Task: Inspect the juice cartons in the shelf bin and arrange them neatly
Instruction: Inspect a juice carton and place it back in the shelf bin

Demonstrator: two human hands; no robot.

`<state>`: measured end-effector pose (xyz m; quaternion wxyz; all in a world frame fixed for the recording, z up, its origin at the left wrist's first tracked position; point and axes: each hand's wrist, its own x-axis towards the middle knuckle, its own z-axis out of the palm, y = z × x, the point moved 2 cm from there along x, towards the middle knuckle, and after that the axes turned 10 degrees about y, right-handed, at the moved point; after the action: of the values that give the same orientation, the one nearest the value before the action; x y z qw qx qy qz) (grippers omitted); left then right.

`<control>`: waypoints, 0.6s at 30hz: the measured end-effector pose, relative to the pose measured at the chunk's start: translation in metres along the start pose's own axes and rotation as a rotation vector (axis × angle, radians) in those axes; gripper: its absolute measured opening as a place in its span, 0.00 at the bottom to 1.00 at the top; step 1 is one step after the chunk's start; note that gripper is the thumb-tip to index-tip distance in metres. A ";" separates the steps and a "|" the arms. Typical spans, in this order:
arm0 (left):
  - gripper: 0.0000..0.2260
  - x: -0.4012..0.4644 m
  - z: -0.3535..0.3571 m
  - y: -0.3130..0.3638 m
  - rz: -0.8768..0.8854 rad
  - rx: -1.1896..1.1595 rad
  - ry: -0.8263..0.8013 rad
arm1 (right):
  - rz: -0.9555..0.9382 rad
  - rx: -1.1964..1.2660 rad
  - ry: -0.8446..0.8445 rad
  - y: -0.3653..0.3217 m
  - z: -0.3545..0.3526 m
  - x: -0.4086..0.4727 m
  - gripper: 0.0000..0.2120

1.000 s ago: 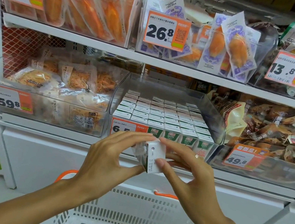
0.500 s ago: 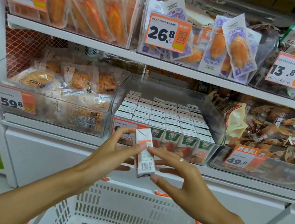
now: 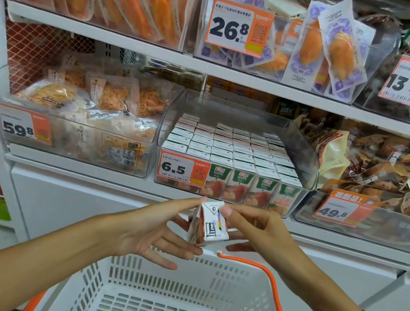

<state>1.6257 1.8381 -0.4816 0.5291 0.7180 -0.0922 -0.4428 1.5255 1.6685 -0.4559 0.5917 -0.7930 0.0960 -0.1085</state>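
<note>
Honestly, with my left hand [image 3: 155, 231] and right hand [image 3: 260, 236] only pinching the carton [image 3: 209, 224] between fingertips, it could slip into the basket [image 3: 252, 281] below them.
</note>
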 end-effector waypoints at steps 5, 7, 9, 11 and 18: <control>0.36 -0.002 0.001 0.002 0.036 -0.036 0.033 | 0.027 0.008 0.001 0.002 -0.001 0.002 0.12; 0.29 -0.002 0.003 0.003 0.106 -0.091 0.092 | 0.037 0.023 -0.002 0.004 -0.002 0.003 0.18; 0.25 -0.003 0.007 0.005 0.220 -0.152 0.192 | -0.023 0.002 0.020 0.003 0.000 0.003 0.22; 0.24 -0.005 0.011 0.007 0.321 -0.195 0.284 | -0.163 -0.113 0.078 0.002 0.002 0.002 0.24; 0.25 -0.021 0.021 0.012 0.593 -0.116 0.448 | -0.264 -0.162 0.115 0.003 0.005 0.004 0.25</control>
<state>1.6017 1.8320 -0.4611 0.6814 0.7078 -0.1527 -0.1067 1.5306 1.6713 -0.4596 0.4999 -0.8363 0.0329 -0.2226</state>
